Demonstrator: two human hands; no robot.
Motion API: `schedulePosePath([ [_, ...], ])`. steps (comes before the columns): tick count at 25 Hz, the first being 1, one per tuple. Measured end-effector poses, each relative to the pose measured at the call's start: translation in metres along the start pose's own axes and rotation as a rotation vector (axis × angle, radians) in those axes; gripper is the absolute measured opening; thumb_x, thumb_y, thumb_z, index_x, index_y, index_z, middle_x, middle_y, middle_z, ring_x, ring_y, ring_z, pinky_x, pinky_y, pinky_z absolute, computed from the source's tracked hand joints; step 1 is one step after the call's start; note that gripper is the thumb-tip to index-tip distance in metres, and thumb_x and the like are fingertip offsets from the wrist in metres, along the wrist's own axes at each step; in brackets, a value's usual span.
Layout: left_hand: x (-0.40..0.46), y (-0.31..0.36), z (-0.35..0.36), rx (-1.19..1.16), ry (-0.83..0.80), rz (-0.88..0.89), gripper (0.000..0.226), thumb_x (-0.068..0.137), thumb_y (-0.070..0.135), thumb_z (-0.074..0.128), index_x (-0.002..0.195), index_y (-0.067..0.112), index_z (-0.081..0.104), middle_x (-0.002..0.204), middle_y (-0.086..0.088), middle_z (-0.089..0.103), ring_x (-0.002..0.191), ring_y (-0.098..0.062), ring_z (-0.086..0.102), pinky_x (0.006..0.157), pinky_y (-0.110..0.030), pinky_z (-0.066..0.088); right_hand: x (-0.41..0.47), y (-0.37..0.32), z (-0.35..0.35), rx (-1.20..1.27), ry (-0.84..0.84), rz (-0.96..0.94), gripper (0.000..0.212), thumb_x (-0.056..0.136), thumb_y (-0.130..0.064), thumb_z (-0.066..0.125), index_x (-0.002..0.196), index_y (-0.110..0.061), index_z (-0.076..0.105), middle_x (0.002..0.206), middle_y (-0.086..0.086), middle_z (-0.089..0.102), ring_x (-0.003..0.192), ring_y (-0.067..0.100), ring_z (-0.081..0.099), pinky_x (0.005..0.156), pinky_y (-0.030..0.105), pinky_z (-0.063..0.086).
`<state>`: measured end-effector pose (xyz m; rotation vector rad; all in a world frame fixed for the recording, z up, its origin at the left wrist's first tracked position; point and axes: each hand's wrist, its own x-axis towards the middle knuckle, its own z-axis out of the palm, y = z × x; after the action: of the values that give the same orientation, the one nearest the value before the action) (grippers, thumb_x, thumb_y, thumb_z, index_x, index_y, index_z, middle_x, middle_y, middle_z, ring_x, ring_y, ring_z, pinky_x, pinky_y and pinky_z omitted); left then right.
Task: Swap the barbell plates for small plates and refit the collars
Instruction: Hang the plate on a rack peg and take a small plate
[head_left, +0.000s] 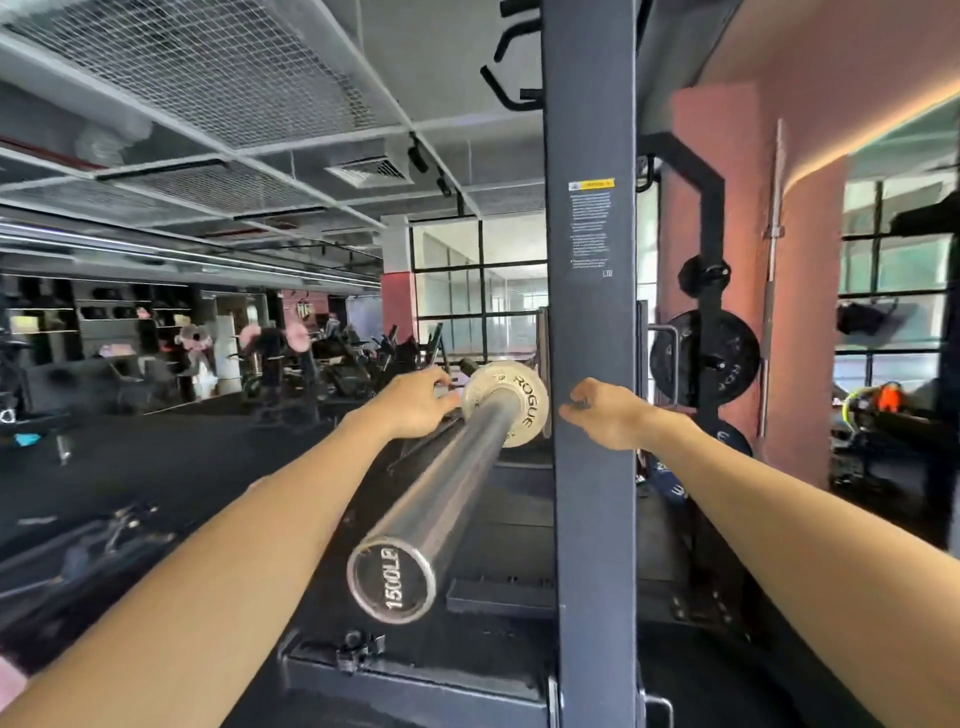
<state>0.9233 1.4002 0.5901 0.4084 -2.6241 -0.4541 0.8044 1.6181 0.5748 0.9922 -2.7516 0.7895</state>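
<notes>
A tall dark post of the lifting frame is standing up in the middle of the scene, and the long silver bar is lying just left of it. The bar is pointing from near to far. Its round end is sitting close to the person, low in the scene, and its long line is running away and a little to the right. Far along the bar, a small pale plate is sitting on it, flat face toward the person, pushed up near the post.

The left hand is reaching to the left edge of the small plate. Its fingers are curling there, but I cannot tell if they are gripping the plate or something behind it. The right hand is on the right side of the post, pinching something small and dark that I cannot make out.

It looks like the small plate is already on, so the step now is seating it. Next a collar needs sliding on over the near end and clamping tight against the plate.

Big black plates are hanging on pegs far right.
</notes>
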Motion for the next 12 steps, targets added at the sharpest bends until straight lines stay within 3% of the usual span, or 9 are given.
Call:
schedulePosePath([
  [3,0.041,-0.018,0.019,-0.017,-0.013,0.060,0.048,0.101,0.033,0.046,0.145,0.015,0.039,0.143,-0.014,0.049,0.128,-0.030,0.048,0.101,-0.032,0.039,0.031,-0.012,0.017,0.054,0.036,0.057,0.047,0.100,-0.031,0.045,0.137,-0.003,0.038,0.134,0.015,0.052,0.119,0.030,0.051,0.094,0.035,0.041],
  [8,0.094,-0.045,0.058,-0.148,-0.069,0.091,0.048,0.100,0.030,0.047,0.145,0.020,0.037,0.139,-0.012,0.053,0.123,-0.029,0.053,0.100,-0.036,0.043,0.073,-0.026,0.045,0.148,0.054,0.150,0.049,0.102,-0.025,0.038,0.145,-0.006,0.026,0.143,0.016,0.044,0.127,0.030,0.046,0.087,0.029,0.036],
  [12,0.115,-0.049,0.074,-0.322,-0.049,0.088,0.043,0.100,0.025,0.049,0.141,0.017,0.042,0.137,-0.012,0.055,0.123,-0.031,0.052,0.104,-0.040,0.042,0.094,-0.027,0.062,0.246,0.115,0.214,0.041,0.100,-0.027,0.043,0.135,-0.007,0.036,0.127,0.014,0.053,0.108,0.027,0.052,0.083,0.030,0.039],
])
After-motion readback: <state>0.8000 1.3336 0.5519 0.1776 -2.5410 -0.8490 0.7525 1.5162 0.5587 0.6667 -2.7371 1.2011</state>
